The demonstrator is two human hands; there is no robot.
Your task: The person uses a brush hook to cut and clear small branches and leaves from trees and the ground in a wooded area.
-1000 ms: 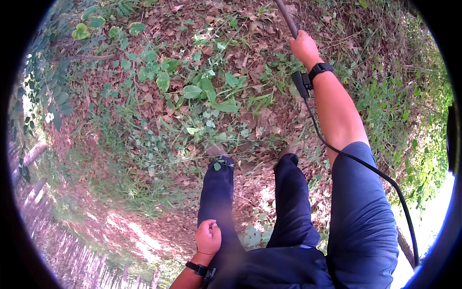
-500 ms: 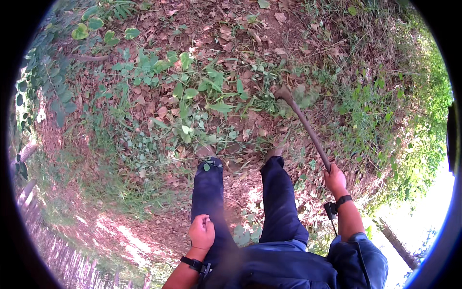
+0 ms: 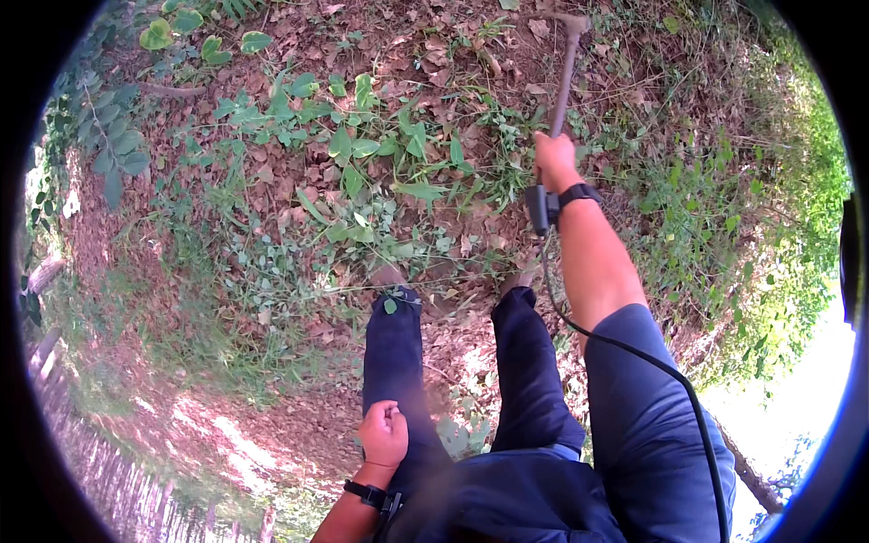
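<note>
The right hand [image 3: 554, 161] is gripping a long brown wooden-handled tool [image 3: 563, 77], its head reaching the leaf-littered ground [image 3: 272, 299] far ahead. The left hand [image 3: 385, 434] is hanging clenched, empty. Green weeds [image 3: 362, 154] are standing mostly uncut.

The right hand [image 3: 554, 159] has swung the stick [image 3: 563, 77] forward again.

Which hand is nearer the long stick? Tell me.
Right. The right hand grips the stick at its lower end; the left hand is curled in a fist by the thigh, well away.
</note>
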